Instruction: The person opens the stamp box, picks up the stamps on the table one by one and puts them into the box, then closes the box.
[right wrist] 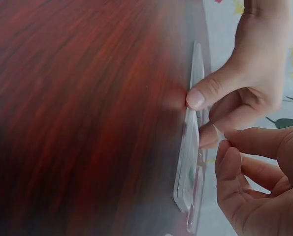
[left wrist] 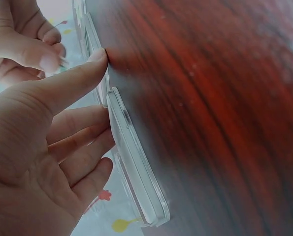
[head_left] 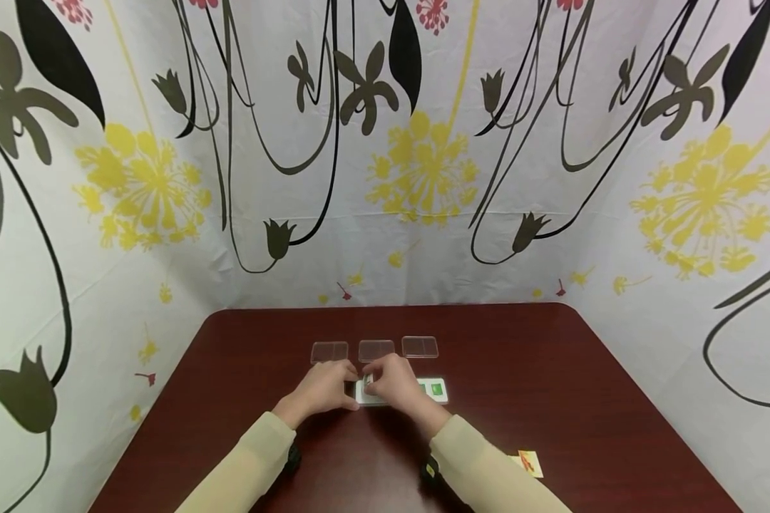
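The white strip (head_left: pixel 428 388) is lying near the middle of the tabletop (head_left: pixel 552 399), well in from the rounded far corners. Tabletop is spreading widely to its left and right, while just beyond its far side three clear trays (head_left: pixel 376 350) are standing in a row, leaving only a narrow gap there. The person's left hand (head_left: pixel 324 387) is spanning the strip's left end, the thumb bearing on the near edge and the fingers reaching to the far side, parted by the strip's width and holding it by its edges. The right hand (head_left: pixel 394 385) is hovering just over the strip, thumb and forefinger nearly closed and pinching a small pale piece (head_left: pixel 368 380) whose details are too small to tell.

The strip is looking flat, thin and smooth, showing green squares (head_left: pixel 437 389) toward its right end. The trays are looking glassy and rectangular; the tabletop is showing dark red wood grain. Beside the left hand a white slab (left wrist: pixel 139 167) with a clear rim is resting. A small printed card (head_left: pixel 530 464) is lying near the right sleeve (head_left: pixel 488 470).

The strip's long axis is running left to right, roughly parallel to the tabletop's far edge.
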`<state>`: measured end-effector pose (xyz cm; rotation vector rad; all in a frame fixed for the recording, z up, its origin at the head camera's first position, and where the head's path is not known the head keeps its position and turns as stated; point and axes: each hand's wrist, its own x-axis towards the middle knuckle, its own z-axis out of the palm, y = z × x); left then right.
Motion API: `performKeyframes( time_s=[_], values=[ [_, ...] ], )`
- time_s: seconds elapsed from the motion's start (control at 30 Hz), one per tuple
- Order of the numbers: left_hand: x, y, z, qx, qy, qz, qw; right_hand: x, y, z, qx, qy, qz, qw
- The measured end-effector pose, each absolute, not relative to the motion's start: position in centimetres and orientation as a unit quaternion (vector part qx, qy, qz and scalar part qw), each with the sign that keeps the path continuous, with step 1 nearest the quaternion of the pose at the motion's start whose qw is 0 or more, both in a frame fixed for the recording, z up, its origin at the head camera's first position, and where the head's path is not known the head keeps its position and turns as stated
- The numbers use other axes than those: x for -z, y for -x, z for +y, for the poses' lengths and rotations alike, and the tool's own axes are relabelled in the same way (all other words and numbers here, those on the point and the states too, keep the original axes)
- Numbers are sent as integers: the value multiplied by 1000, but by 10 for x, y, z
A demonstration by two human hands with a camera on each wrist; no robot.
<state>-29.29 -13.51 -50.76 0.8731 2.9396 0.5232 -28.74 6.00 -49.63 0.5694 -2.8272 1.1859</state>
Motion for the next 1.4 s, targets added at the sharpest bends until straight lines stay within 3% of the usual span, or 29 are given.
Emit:
performKeyframes(
  time_s=[1.4],
  values=[
    [509,294,-136,-185,-286,940,6,504,280,42,-215,-155,-963,51]
  ],
)
